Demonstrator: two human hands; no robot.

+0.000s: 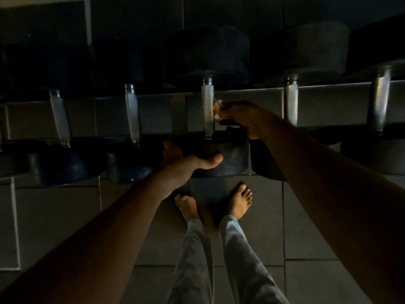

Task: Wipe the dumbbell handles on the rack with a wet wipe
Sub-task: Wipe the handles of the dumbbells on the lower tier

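Observation:
Several dumbbells lie side by side on a dark rack (328, 106), their knurled metal handles pointing toward me. My right hand (238, 117) pinches a small white wet wipe (217, 109) against the right side of the middle dumbbell's handle (207, 106). My left hand (182, 165) cups the near black head (232, 159) of that same dumbbell from the left, thumb stretched across its front. Other handles stand to the left (132, 115) and to the right (291, 104). The scene is very dim.
Grey floor tiles (306, 227) lie below the rack. My bare feet (238, 202) and light trouser legs stand close in front of it. A dark panel (43, 20) leans at the upper left behind the weights.

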